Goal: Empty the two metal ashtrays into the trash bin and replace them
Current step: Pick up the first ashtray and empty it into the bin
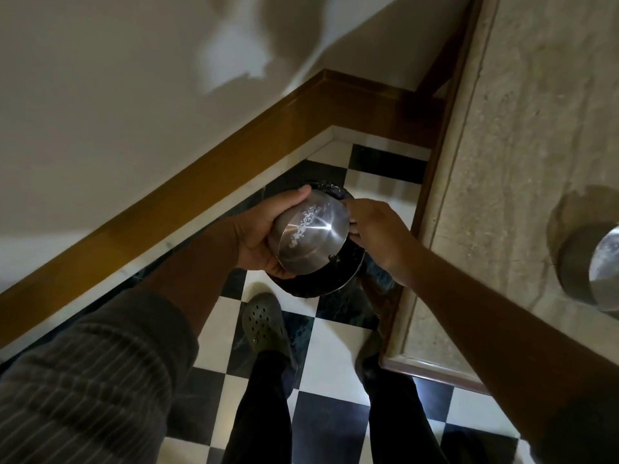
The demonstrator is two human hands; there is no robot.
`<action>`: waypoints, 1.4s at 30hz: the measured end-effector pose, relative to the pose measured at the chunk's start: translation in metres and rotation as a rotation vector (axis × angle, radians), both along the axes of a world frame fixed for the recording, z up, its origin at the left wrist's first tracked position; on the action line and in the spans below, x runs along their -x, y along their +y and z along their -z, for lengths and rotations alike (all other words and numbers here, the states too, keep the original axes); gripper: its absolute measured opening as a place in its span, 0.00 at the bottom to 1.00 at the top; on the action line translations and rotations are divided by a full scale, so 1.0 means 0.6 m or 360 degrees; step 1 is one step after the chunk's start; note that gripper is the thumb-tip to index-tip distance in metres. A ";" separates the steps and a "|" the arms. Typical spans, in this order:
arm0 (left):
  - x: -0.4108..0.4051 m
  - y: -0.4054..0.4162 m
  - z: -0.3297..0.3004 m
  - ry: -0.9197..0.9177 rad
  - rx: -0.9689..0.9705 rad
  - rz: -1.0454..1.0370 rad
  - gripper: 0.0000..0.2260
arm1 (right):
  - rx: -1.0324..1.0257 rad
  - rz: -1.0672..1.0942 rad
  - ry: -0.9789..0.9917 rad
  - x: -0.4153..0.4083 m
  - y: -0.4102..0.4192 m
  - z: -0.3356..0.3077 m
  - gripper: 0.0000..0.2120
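Left hand: your left hand (259, 237) is wrapped around the side of a metal ashtray (310, 234), thumb over its far edge, fingers curled under the near one.
Right hand: your right hand (376, 231) reaches in from the right, fingertips bent against the ashtray's right rim; you cannot tell whether they pinch it or only touch.
Ashtray in hand: tilted on its side, the open face turned toward you, pale ash specks stuck to its floor; it sits directly over the trash bin (348, 277).
Trash bin: dark, round, standing on the checkered floor (338, 343) in the corner beside the counter (522, 145).
Second ashtray (594, 267): set in a round hole in the countertop, far right, partly cut off by the frame edge.
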State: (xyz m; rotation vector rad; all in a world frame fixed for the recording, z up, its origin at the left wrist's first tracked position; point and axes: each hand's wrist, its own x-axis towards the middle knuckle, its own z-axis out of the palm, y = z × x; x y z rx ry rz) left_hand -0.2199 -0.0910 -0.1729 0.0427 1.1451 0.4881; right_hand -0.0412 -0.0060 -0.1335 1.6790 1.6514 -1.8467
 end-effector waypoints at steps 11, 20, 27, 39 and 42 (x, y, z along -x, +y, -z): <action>-0.040 0.011 0.002 0.1132 -0.0543 0.0984 0.52 | -0.0541 -0.0488 0.0318 -0.057 -0.014 -0.021 0.31; -0.031 -0.016 0.000 0.2057 -0.1637 0.1453 0.57 | -0.1900 -0.1205 0.0412 -0.082 -0.008 -0.069 0.48; -0.015 0.003 -0.011 0.2068 -0.1809 0.1422 0.54 | -0.1196 -0.1963 -0.0215 -0.073 -0.044 -0.023 0.53; -0.021 0.009 -0.013 0.2030 -0.1859 0.1377 0.53 | -0.1591 -0.1704 0.0041 -0.067 -0.060 -0.030 0.55; -0.017 0.005 -0.006 0.2050 -0.1892 0.1442 0.50 | -0.1472 -0.1778 -0.0011 -0.068 -0.068 -0.022 0.56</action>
